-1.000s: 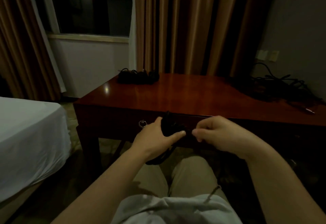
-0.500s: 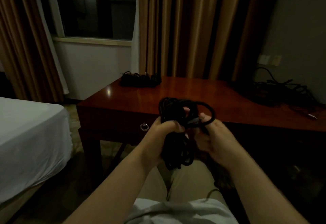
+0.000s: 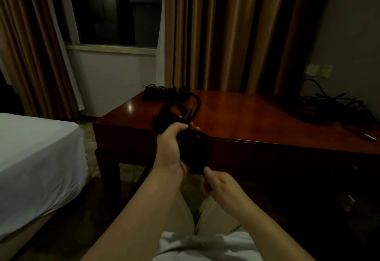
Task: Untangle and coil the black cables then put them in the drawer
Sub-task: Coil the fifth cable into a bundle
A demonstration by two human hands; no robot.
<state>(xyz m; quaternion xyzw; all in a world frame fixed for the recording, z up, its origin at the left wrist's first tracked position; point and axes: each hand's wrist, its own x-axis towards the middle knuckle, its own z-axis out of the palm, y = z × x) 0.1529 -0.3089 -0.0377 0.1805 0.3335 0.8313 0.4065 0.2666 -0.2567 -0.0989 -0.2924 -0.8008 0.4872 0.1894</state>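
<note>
Since half a second ago the right hand (image 3: pixel 221 186) has dropped away from the cable bundle (image 3: pixel 191 147) and now sits lower, near the lap, while the left hand (image 3: pixel 171 147) has lifted the bundle higher, level with the near edge of the worktop (image 3: pixel 246 116).

Left hand: fingers curled round the middle of the bundle, gripping it. One loop and a plug end stick up above the fist; the lower coils hang below it as a dark mass in which single strands cannot be counted.

Right hand: fingers curled, thumb up, just under the bundle's lower end. Whether it pinches a strand cannot be told; the area is too dark.

Cable groups in view, counted: three. The one held; a second small pile (image 3: pixel 162 93) at the far left corner of the worktop; a third, loose tangle (image 3: pixel 324 106) on the far right, running to a plug near the right frame edge.

The drawer front below the worktop edge is in shadow and hard to make out. One bed (image 3: pixel 37 157) with white sheet lies at left, cut off by the frame.
</note>
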